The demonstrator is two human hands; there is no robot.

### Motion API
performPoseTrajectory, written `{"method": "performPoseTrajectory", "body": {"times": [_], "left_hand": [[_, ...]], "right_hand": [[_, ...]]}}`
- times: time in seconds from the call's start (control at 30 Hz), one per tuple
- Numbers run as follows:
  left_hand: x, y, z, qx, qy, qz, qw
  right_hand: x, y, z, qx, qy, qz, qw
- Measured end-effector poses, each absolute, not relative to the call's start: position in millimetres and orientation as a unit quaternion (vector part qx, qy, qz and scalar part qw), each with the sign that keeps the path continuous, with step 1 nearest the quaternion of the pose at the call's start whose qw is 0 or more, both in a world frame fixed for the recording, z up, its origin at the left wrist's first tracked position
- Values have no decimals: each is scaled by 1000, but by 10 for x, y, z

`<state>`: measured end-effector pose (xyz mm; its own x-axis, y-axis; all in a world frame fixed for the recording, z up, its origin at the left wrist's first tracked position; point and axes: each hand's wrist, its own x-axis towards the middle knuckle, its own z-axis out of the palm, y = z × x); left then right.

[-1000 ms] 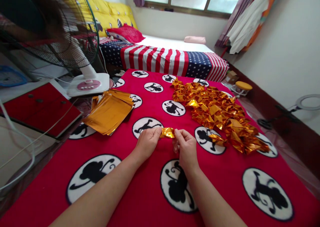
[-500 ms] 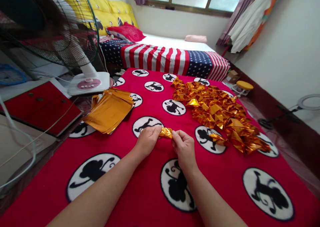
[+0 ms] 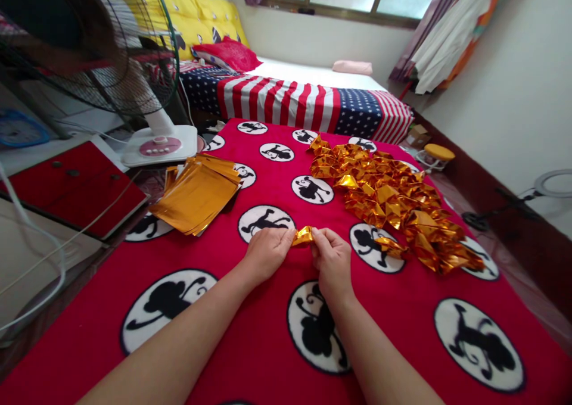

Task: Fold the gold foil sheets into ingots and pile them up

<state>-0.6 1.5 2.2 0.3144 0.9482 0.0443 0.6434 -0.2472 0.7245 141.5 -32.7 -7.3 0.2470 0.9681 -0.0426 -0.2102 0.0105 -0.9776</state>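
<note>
Between my two hands is a small folded piece of gold foil paper (image 3: pixel 303 236), shiny and creased. My left hand (image 3: pixel 270 251) pinches its left end, and my right hand (image 3: pixel 331 260) grips the right end between thumb and fingers. Both hands are close together over the red cloth (image 3: pixel 250 345) printed with black monkey figures in white circles. To the left lies a stack of flat gold foil sheets (image 3: pixel 201 193). A heap of folded gold foil pieces (image 3: pixel 384 190) spreads over the cloth on the right, with one single folded piece (image 3: pixel 390 246) at its near edge.
A standing fan (image 3: pixel 158 143) and a red-topped cabinet (image 3: pixel 67 181) are at the left. Beyond the cloth is a bed with a stars-and-stripes cover (image 3: pixel 290 101). A yellow-topped stool (image 3: pixel 438 151) and a ring-light stand (image 3: pixel 552 184) are on the right.
The folded foil piece now shows a raised, more bent shape between my fingers. Both hands still hold its ends, slightly farther right in the view.
</note>
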Motion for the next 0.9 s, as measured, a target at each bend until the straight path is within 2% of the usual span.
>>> {"method": "performPoseTrajectory", "body": {"times": [0.2, 0.33, 0.5, 0.9], "left_hand": [[-5, 40, 7, 735, 523, 276, 332], [-5, 25, 15, 751, 528, 243, 314], [-3, 9, 34, 748, 528, 246, 319], [10, -20, 63, 752, 536, 236, 304]], "right_hand": [[1420, -331, -46, -508, -399, 506, 571], [1416, -323, -17, -500, -360, 506, 604], [1423, -334, -27, -506, -394, 508, 575], [1409, -322, -63, -494, -351, 504, 615]]}}
